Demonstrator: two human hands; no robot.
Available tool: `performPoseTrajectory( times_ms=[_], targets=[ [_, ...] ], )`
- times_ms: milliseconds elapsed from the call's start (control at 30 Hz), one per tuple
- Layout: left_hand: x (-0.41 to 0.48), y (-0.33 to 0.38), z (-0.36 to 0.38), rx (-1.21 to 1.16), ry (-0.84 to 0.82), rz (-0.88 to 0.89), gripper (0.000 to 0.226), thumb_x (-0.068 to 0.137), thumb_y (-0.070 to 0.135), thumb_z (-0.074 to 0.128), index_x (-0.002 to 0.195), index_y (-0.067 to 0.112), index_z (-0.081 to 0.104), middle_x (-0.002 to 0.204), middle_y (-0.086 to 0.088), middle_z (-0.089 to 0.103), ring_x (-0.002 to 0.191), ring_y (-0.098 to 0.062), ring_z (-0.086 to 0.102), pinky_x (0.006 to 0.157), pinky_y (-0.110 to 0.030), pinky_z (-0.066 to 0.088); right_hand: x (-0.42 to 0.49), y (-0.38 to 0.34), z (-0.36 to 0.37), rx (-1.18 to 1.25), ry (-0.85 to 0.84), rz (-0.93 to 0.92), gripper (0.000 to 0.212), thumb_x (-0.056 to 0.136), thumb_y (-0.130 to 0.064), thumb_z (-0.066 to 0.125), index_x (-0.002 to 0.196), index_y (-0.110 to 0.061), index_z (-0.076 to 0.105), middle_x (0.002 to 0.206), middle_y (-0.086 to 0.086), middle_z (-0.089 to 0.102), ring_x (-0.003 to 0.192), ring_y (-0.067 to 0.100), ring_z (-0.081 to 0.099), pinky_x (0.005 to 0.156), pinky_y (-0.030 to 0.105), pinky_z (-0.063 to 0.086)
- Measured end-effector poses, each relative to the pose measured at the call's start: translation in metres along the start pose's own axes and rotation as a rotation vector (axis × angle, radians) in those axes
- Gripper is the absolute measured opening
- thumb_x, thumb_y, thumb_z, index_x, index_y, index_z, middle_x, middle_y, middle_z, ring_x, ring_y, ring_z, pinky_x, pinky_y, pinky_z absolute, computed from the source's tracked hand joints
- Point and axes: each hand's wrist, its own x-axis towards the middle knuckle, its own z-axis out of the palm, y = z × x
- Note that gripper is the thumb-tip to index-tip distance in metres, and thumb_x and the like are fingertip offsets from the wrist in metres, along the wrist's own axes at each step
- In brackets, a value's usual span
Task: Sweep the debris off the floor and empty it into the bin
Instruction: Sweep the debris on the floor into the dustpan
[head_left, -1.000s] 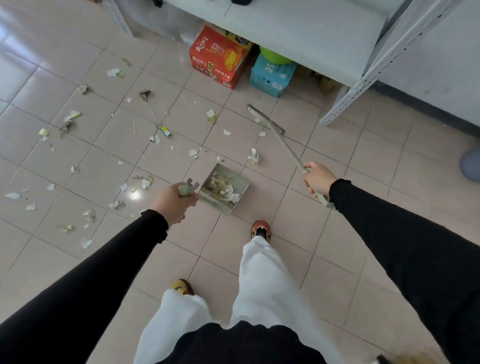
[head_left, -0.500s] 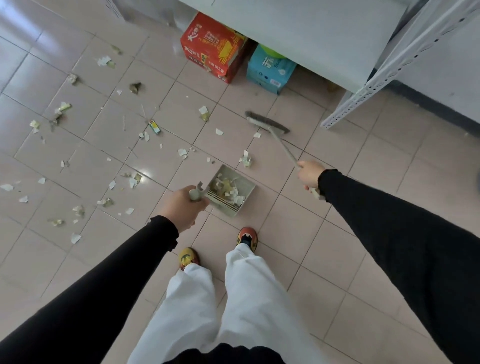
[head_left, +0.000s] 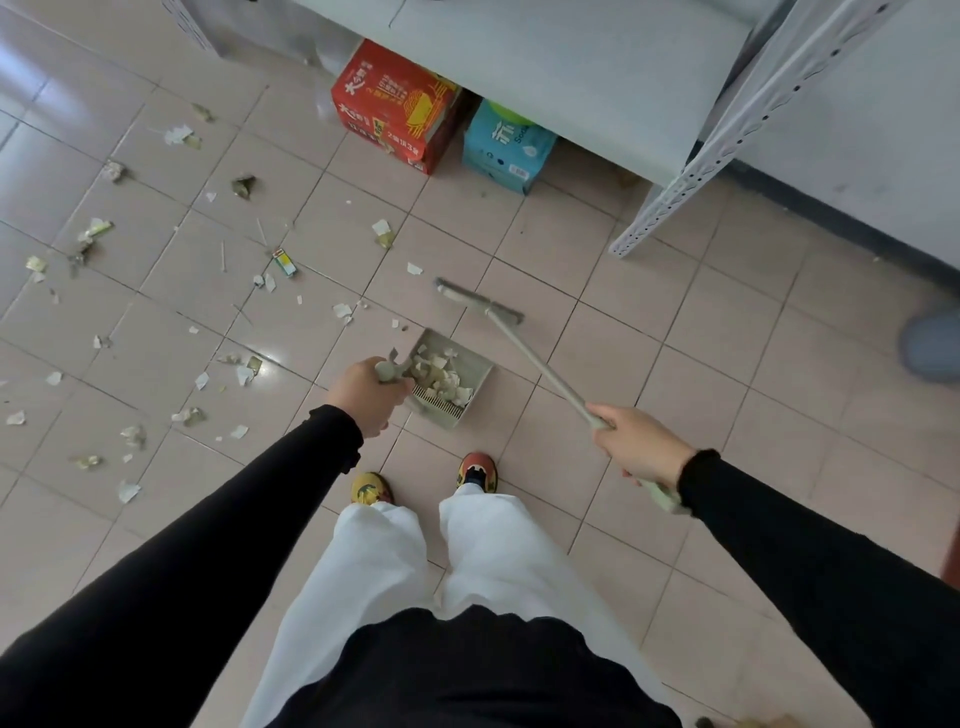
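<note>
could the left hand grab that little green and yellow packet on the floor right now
Probably not: the left hand grips the dustpan handle, so it is busy, and the packet lies on the tiles well beyond it. Nothing blocks the path, though.

Broom (head_left: 480, 305) head just beyond dustpan (head_left: 470, 364); scraps (head_left: 439, 374) inside.

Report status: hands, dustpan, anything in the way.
Left hand grips grey plastic dustpan by handle; scraps inside. Right hand grips pale long-handled broom. Paper debris scattered across pink floor tiles; nothing blocks broom.
</note>
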Motion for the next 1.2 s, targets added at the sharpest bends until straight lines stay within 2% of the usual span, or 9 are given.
performPoseTrajectory(
  times_ms=[100, 267, 500, 633, 767, 867, 967, 1100, 1200],
  targets=[
    [0.000, -0.002, 0.001, 0.002, 0.012, -0.008, 0.022, 0.096, 0.028, 0.058, 0.107, 0.010, 0.064, 0.092, -0.016, 0.068, 0.053, -0.019, 0.049, 0.045, -0.024, 0.040, 0.030, -0.016, 0.020, -0.090, -0.003, -0.002, 0.055, 0.098, -0.015, 0.038, 0.151, -0.026, 0.039, 0.116, 0.009, 0.061, 0.060, 0.018, 0.057, 0.046, 0.021, 0.043],
    [-0.008, -0.010, 0.001, -0.009, 0.015, -0.008, 0.020, 0.096, 0.024, 0.057, 0.106, 0.008, 0.063, 0.084, -0.015, 0.064, 0.050, -0.019, 0.047, 0.044, -0.024, 0.041, 0.000, 0.001, 0.033, 0.063, -0.139, 0.052, 0.053, 0.096, -0.009, 0.038, 0.146, -0.022, 0.046, 0.079, 0.005, 0.052, 0.050, 0.015, 0.044, 0.038, 0.022, 0.036],
    [-0.033, -0.046, -0.022, -0.094, 0.099, -0.019, 0.017, 0.094, 0.017, 0.058, 0.105, 0.005, 0.063, 0.087, -0.017, 0.064, 0.049, -0.017, 0.044, 0.040, -0.022, 0.039, -0.035, 0.006, 0.021, 0.221, -0.107, -0.004, 0.055, 0.095, -0.015, 0.047, 0.147, -0.034, 0.043, 0.079, 0.005, 0.053, 0.048, 0.011, 0.042, 0.041, 0.026, 0.036],
    [-0.038, -0.065, -0.049, -0.191, 0.167, -0.061, 0.019, 0.094, 0.018, 0.061, 0.111, 0.009, 0.063, 0.099, -0.019, 0.072, 0.050, -0.018, 0.043, 0.043, -0.023, 0.038, 0.022, -0.059, 0.019, 0.064, -0.017, -0.082, 0.051, 0.100, -0.015, 0.041, 0.150, -0.025, 0.040, 0.083, 0.000, 0.054, 0.056, 0.015, 0.047, 0.046, 0.028, 0.043],
    [-0.035, -0.073, -0.070, -0.187, 0.173, -0.074, 0.017, 0.096, 0.023, 0.060, 0.109, 0.013, 0.062, 0.101, -0.014, 0.073, 0.053, -0.018, 0.046, 0.047, -0.024, 0.041, 0.089, -0.129, 0.022, -0.166, 0.022, -0.088, 0.044, 0.099, -0.006, 0.035, 0.140, -0.009, 0.049, 0.097, 0.013, 0.065, 0.069, 0.027, 0.060, 0.071, 0.041, 0.056],
    [-0.026, -0.076, -0.077, -0.162, 0.181, -0.087, 0.016, 0.096, 0.025, 0.061, 0.107, 0.013, 0.062, 0.101, -0.014, 0.073, 0.053, -0.017, 0.048, 0.048, -0.026, 0.043, 0.107, -0.142, 0.035, -0.249, -0.004, -0.025, 0.028, 0.097, -0.004, 0.034, 0.120, -0.009, 0.050, 0.087, 0.017, 0.063, 0.062, 0.028, 0.057, 0.056, 0.036, 0.052],
    [-0.018, -0.075, -0.078, -0.169, 0.182, -0.090, 0.011, 0.096, 0.025, 0.061, 0.099, 0.015, 0.061, 0.102, -0.017, 0.072, 0.051, -0.018, 0.046, 0.048, -0.026, 0.041, 0.088, -0.123, 0.060, -0.293, -0.084, -0.018, 0.038, 0.097, -0.002, 0.041, 0.133, 0.000, 0.052, 0.083, 0.010, 0.058, 0.061, 0.022, 0.054, 0.056, 0.032, 0.053],
    [-0.018, -0.074, -0.076, -0.151, 0.184, -0.089, 0.012, 0.096, 0.024, 0.060, 0.098, 0.012, 0.061, 0.103, -0.019, 0.072, 0.053, -0.019, 0.048, 0.048, -0.026, 0.042, 0.032, -0.073, 0.056, -0.217, -0.218, -0.050, 0.050, 0.096, -0.009, 0.040, 0.144, -0.022, 0.049, 0.075, 0.002, 0.051, 0.052, 0.014, 0.044, 0.042, 0.023, 0.037],
    [-0.021, -0.077, -0.074, -0.163, 0.194, -0.095, 0.013, 0.096, 0.024, 0.061, 0.099, 0.011, 0.061, 0.103, -0.020, 0.072, 0.053, -0.018, 0.048, 0.047, -0.026, 0.042, -0.012, -0.044, 0.042, -0.131, -0.233, -0.045, 0.054, 0.094, -0.017, 0.042, 0.145, -0.036, 0.046, 0.077, 0.001, 0.052, 0.054, 0.014, 0.044, 0.043, 0.024, 0.037]
  ],
)
